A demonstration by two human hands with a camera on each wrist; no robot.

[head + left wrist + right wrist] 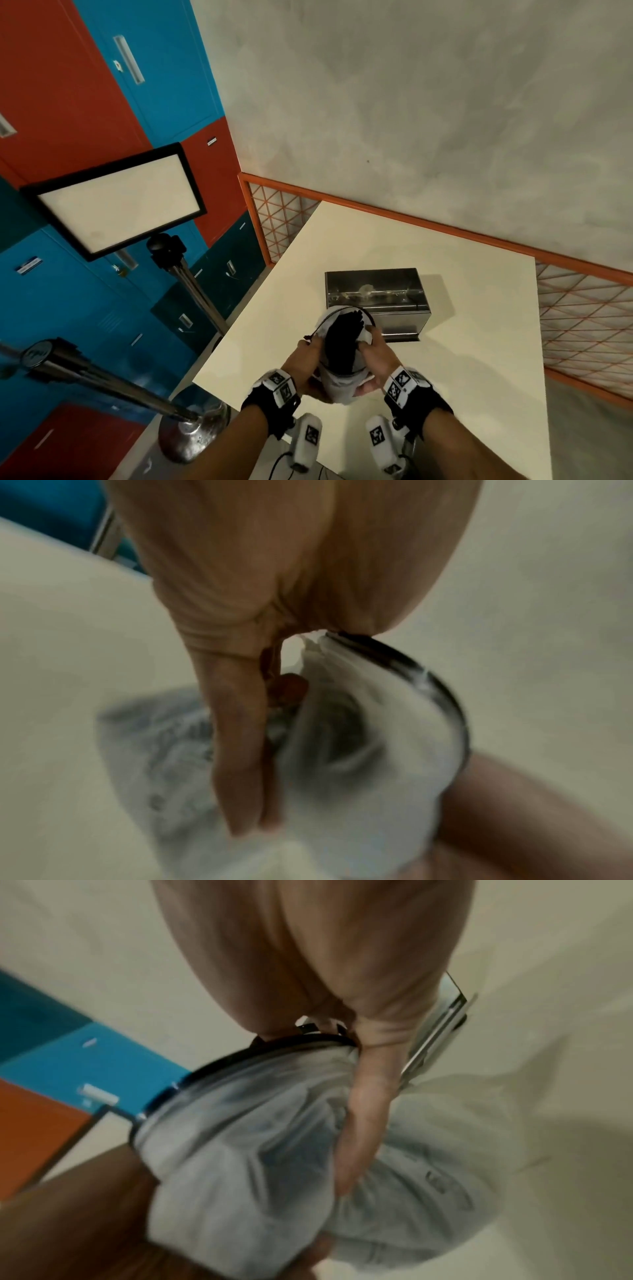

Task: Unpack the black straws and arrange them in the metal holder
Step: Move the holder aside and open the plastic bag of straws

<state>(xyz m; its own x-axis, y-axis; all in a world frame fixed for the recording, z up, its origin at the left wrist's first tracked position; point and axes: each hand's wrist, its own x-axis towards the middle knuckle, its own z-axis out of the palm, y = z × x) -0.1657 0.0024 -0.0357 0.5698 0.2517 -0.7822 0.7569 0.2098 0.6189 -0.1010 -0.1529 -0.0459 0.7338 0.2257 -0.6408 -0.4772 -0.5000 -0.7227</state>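
A bundle of black straws [342,342] stands in a clear plastic bag [337,387] whose mouth is open at the top. I hold the bag up over the white table [462,377], left hand [310,356] gripping its left side and right hand [371,349] its right. In the left wrist view my fingers [240,750] lie along the blurred bag [359,791]. In the right wrist view my fingers [363,1123] press into the bag [257,1164]. The metal holder [376,298], a rectangular steel box, sits on the table just behind the bag; its edge [441,1031] shows past my right hand.
An orange mesh fence [582,325] runs along the table's far and right sides under a grey wall. Left of the table stand chrome posts [191,277], a framed white sign [116,202] and red and blue lockers [68,102].
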